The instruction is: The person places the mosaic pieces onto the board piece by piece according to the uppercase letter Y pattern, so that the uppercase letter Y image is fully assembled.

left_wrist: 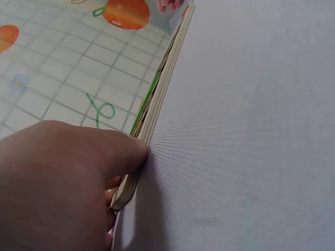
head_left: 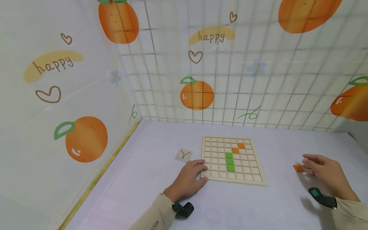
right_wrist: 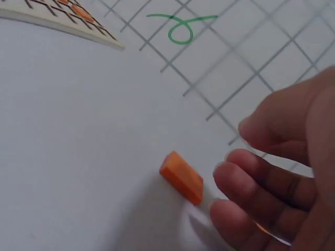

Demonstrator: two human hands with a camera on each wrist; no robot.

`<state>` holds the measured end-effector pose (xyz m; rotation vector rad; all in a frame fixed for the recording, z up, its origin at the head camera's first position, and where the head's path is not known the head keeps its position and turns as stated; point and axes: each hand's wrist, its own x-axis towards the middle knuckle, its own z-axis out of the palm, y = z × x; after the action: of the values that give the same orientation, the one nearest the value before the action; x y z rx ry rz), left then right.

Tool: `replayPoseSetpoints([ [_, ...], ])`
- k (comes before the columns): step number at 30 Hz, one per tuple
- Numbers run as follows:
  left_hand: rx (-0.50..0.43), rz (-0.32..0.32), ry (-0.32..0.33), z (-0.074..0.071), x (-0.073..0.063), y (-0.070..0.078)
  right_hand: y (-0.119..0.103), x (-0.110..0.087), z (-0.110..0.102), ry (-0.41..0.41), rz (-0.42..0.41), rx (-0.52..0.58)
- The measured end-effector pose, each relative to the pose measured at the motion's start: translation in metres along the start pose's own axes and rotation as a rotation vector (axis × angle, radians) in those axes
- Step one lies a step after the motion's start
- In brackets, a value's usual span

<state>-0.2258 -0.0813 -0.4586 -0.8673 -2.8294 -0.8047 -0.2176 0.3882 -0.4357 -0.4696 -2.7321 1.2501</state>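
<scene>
A wooden grid board (head_left: 214,159) lies on the table, with a column of green tiles (head_left: 230,161) and two orange tiles (head_left: 235,150) set in its squares. My left hand (head_left: 188,179) holds the board's near left corner. In the left wrist view the thumb (left_wrist: 123,149) presses on the board's edge, while the other fingers are mostly hidden behind it. A loose orange tile (right_wrist: 182,178) lies on the table at the right. Beside it is my right hand (head_left: 325,174), fingers loosely bent, with a small gap from the tile in the right wrist view.
A small pattern card (head_left: 184,155) with a coloured grid lies left of the board. White fabric walls (head_left: 161,80) printed with oranges and hearts stand behind and at the left. Dark wrist bands (head_left: 322,198) sit on both wrists.
</scene>
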Motion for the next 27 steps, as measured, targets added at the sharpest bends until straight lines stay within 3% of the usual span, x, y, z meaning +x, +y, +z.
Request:
replayPoseSetpoints([
  [8, -0.018, -0.007, -0.012, 0.000, 0.000, 0.000, 0.019, 0.007, -0.003, -0.060, 0.028, -0.088],
  [14, -0.003, -0.005, -0.004, 0.000, 0.000, 0.000, 0.020, 0.006, -0.008, -0.142, -0.070, -0.176],
  [18, -0.005, -0.004, -0.006, -0.001, 0.000, 0.000, 0.014, 0.003, -0.009, -0.168, -0.072, -0.229],
  [24, 0.005, 0.006, 0.004, 0.000, 0.000, -0.001, 0.008, 0.001, -0.007, -0.154, -0.145, -0.319],
  [27, 0.003, 0.006, 0.004, 0.000, -0.001, -0.001, 0.008, 0.002, -0.005, -0.147, -0.154, -0.301],
])
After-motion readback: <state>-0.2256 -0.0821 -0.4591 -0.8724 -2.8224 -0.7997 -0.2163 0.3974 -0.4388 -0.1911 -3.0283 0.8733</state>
